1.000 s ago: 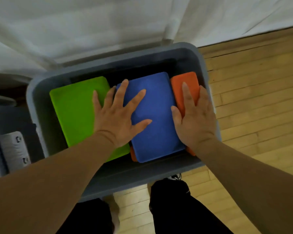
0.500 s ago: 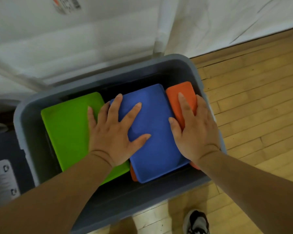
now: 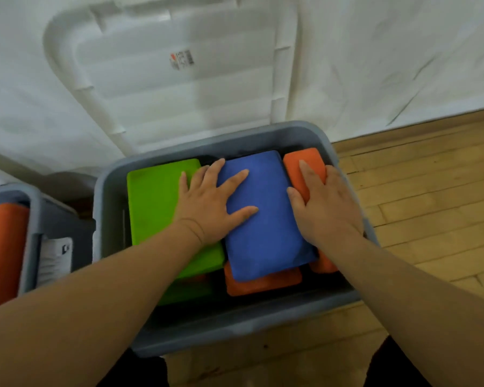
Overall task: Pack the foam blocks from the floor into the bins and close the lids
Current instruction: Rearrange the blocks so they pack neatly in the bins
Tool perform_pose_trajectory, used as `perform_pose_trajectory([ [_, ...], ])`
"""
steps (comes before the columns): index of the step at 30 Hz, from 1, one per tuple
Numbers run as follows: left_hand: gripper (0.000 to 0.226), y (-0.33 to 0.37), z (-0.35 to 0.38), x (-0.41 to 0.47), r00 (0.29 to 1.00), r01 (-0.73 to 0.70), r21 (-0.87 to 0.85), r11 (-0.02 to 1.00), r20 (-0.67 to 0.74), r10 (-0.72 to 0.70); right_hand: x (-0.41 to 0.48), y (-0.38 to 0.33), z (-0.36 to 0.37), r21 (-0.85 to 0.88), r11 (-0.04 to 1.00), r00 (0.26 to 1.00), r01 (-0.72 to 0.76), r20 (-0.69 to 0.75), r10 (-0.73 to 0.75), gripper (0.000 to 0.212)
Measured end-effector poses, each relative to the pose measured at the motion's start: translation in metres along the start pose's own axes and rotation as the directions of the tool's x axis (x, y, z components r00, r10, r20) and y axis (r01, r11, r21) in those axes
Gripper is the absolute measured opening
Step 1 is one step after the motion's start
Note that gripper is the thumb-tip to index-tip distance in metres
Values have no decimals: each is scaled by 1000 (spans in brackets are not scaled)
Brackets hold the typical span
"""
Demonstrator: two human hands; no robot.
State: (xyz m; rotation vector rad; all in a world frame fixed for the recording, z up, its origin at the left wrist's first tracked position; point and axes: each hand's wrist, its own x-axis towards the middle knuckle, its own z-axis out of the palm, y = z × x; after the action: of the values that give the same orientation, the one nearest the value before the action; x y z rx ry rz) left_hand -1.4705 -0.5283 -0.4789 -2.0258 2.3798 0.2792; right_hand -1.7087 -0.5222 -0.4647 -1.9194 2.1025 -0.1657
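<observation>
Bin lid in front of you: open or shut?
Open. The white lid stands raised behind the grey bin, leaving the foam blocks inside uncovered.

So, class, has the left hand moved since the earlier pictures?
No. Judged against the grey bin, the left hand still rests flat across the green block and blue block; only the camera view has shifted.

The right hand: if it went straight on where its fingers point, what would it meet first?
Probably the far wall of the gray bin, just past the orange foam block that the right hand presses; depth is unclear.
</observation>
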Motion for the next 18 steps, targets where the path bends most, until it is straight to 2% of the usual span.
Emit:
perform_pose_trajectory([
  [4,77,15,-9,-16,994,89,73,993,54,-93,-6,-1,-5,18,999,999,27,17,-27,66],
  [7,55,32,-3,-34,994,18,65,998,-111,-11,-22,9,-12,10,1000,999,2,43,-3,75],
  [9,55,38,3,-41,982,-12,-16,1000,-188,9,-34,18,-15,-39,999,997,13,80,-10,82],
  [11,68,41,5,-46,989,21,-48,999,-143,-27,-39,21,-22,-10,999,997,30,72,-29,86],
  [14,91,45,1,-47,998,57,-41,998,-6,-57,-38,21,-55,132,991,999,26,-35,-22,84],
  [18,91,42,-11,-40,989,106,-162,981,124,-86,-45,16,-116,203,964,965,173,-233,-124,81],
])
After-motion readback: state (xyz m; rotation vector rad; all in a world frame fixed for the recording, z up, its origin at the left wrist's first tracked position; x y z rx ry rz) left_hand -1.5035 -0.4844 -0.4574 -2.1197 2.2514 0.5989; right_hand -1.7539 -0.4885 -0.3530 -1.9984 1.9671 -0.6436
